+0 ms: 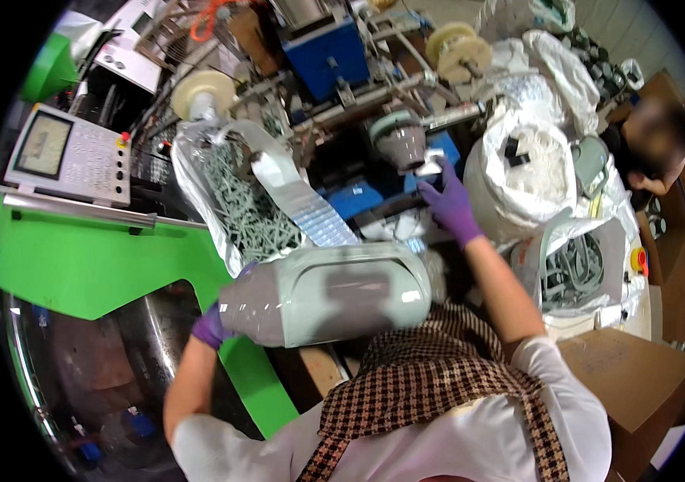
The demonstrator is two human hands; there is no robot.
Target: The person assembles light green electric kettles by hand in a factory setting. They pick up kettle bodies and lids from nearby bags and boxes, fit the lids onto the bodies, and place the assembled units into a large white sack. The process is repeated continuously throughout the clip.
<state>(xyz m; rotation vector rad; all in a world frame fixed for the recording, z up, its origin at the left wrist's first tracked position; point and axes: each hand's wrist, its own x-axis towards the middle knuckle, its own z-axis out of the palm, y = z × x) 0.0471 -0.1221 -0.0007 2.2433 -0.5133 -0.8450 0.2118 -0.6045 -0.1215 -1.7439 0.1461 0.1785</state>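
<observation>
A large glossy plastic shell [350, 293], pale grey-green with a darker grey neck end, lies sideways in front of my apron. My left hand [214, 324], in a purple glove, is closed around its narrow left end, and the shell hides some of the fingers. My right hand [451, 207], also gloved in purple, reaches forward to a small white piece [432, 163], which lies at its fingertips. What this piece is I cannot make out. Just left of it, a grey cup-shaped part [401, 143] with a green rim sits on a blue metal fixture.
A bag of grey-green plastic scraps [250, 201] stands at the left, beside a green machine panel [93, 257]. A control box [69, 157] sits behind it. White sacks [519, 173] and a bag of curled strips [575, 261] stand right. Another person [652, 149] is at far right.
</observation>
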